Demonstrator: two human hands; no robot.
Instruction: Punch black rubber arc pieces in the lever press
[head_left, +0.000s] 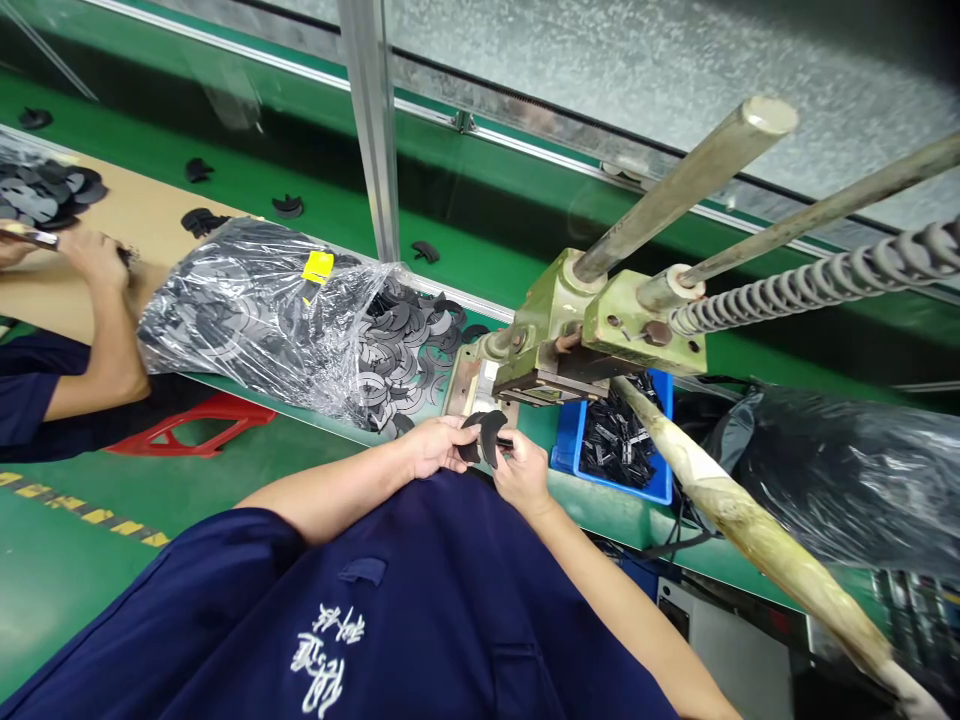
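- The person's left hand (431, 447) and right hand (523, 472) were together at lower center of the frame, just above the navy work shirt (390, 610).
- Both hands were closed in a firm pinch on black crescent-shaped pieces (484, 437), held between them; how many pieces they held was hard to tell.
- Those pieces sat just in front of the base of a green-painted hand press (551, 335), at center right, with steel guide rods (679, 185) rising toward the upper right.
- A long taped lever (750, 530) ran from the press to the lower right corner, and a coiled spring (817, 275) stretched to the right edge.
- Just right of the right hand, a blue plastic tray (570, 450) held a heap of small black parts (619, 440).
- Left of center, a transparent plastic bag (255, 320) with a yellow label (318, 267) lay on a green bench (225, 250), spilling black crescents (397, 360) from its mouth.
- At upper left, a co-worker's hand (94, 255) worked at a tan surface (150, 215) beside a pile of black pieces (45, 190).
- A red stool (199, 425) stood below the co-worker's arm (105, 340).
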